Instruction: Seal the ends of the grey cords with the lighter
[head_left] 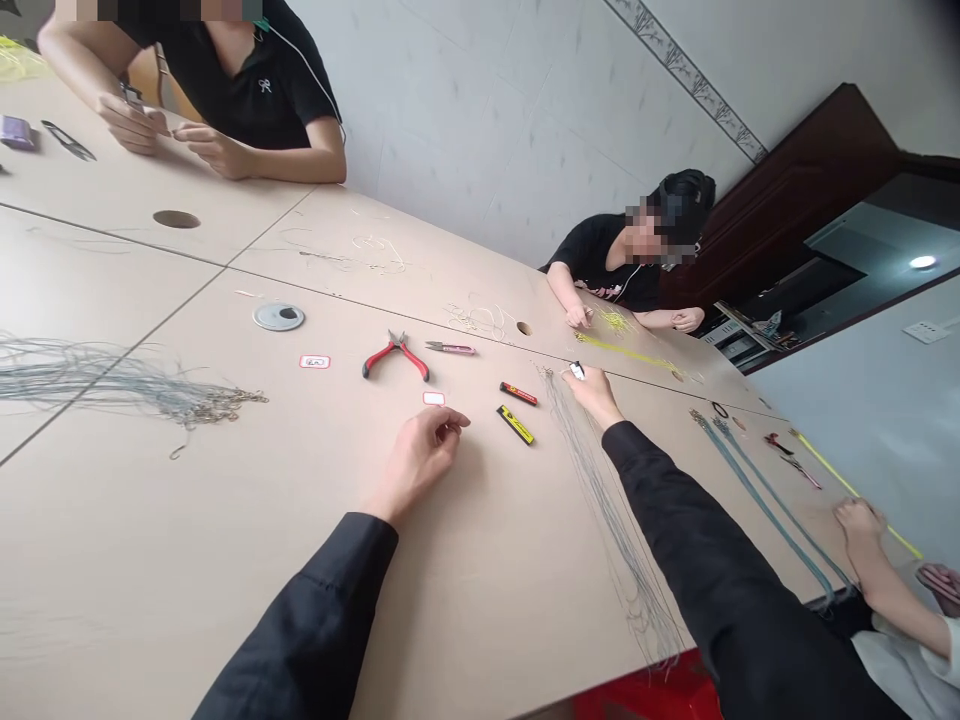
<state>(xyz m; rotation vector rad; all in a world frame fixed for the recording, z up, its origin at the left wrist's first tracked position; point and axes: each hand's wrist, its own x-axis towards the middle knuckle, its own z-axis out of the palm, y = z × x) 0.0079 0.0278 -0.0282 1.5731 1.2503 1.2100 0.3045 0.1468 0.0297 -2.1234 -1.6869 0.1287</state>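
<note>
Gray wires (135, 378): a messy bunch lying flat on the table (247, 560), with gold bits at the right end.
Round lid (278, 316): flat on the table, with a dark hole in it.
Red pliers (396, 360): handles spread apart, beyond my left hand (427, 448).
My left hand: over the table, fingers curled in; I can't tell if they hold anything.
Pink snips (453, 349): just right of the pliers.
Red stick (519, 393) and yellow stick (515, 425): close together, between my two hands.
Thin wires (604, 500): a long, loose bunch, running from near my right hand (598, 393) to the table's near edge.
Small white thing (577, 370): in my right hand, by the top of the thin wires.
My right hand: closed on that small white thing.
Blue cords (765, 500): well to the right of my right hand.
</note>
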